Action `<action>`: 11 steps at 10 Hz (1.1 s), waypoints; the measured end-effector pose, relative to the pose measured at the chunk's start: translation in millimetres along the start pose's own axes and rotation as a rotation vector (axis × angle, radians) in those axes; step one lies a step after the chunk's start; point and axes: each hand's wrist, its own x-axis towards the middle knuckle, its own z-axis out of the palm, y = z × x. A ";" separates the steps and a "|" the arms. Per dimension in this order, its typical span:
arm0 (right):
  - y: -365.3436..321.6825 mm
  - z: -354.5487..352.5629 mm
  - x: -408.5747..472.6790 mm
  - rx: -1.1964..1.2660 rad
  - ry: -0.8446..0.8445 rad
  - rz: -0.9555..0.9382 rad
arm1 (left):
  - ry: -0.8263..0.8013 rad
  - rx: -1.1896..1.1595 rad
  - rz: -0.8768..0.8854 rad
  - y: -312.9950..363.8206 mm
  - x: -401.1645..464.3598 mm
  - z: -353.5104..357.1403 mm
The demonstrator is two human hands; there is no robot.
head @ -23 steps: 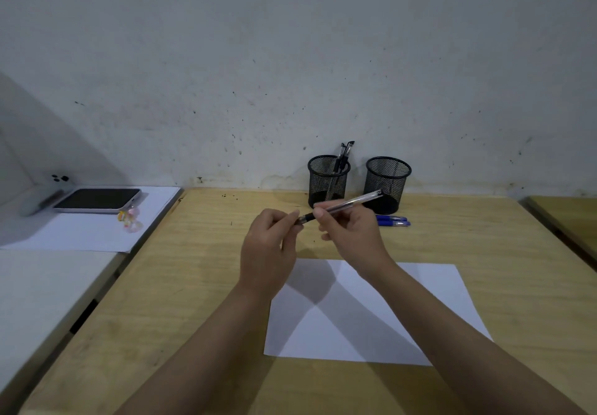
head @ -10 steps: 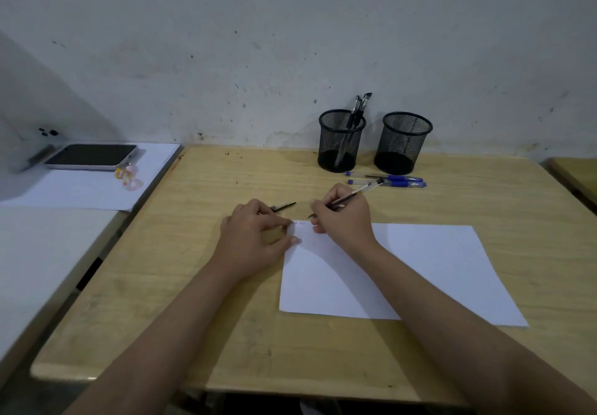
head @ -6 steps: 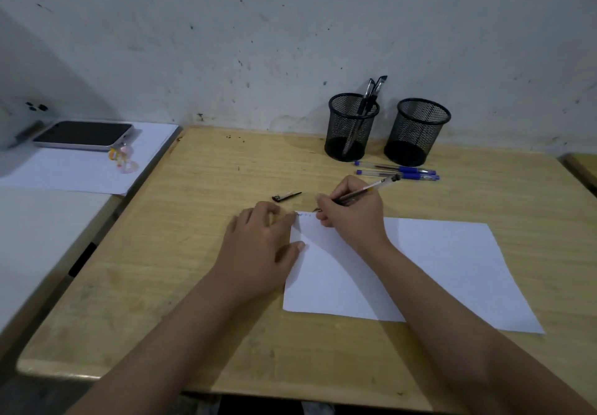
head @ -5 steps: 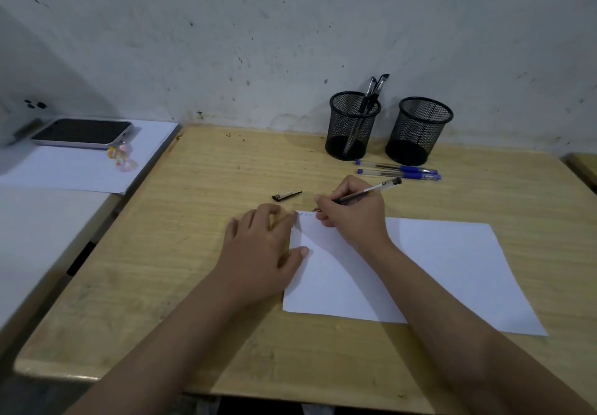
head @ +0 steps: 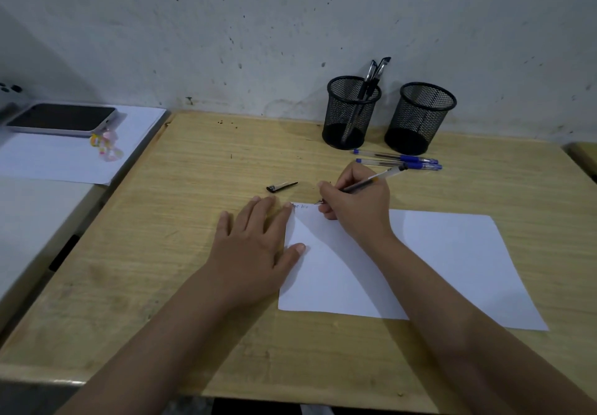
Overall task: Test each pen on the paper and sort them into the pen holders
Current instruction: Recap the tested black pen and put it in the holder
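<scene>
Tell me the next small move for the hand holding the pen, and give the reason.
Probably lift the pen off the paper and reach for the cap. The right hand has the tip at the sheet's top left corner, where faint marks already show, so it seems to write. The cap lies loose on the table, beyond the left hand that presses the paper's edge.

A faint pen scribble (head: 299,206) is showing at the top left corner of the paper (head: 445,262); its strokes are too small to be read as letters; no other text is appearing legibly.
</scene>
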 end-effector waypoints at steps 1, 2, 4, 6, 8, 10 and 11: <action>-1.1 0.4 2.2 -0.001 -0.021 0.012 | 0.006 0.014 -0.001 0.0 0.6 0.0; -0.2 2.3 3.0 0.009 -0.050 0.004 | 0.010 0.013 0.001 -0.2 1.0 0.1; 1.8 4.0 3.0 0.016 -0.060 -0.013 | 0.007 0.010 0.004 0.4 1.0 -1.6; 3.3 6.6 4.5 -0.026 -0.036 -0.017 | -0.010 0.017 -0.002 0.4 1.5 -2.5; 2.9 7.1 5.2 -0.042 -0.024 -0.001 | 0.005 0.022 -0.003 1.2 0.9 -2.9; 3.3 5.4 6.0 -0.021 -0.041 -0.015 | -0.002 0.016 -0.003 1.9 1.1 -3.5; 2.1 6.3 5.0 -0.026 -0.039 -0.021 | 0.007 -0.001 0.001 2.3 1.2 -3.9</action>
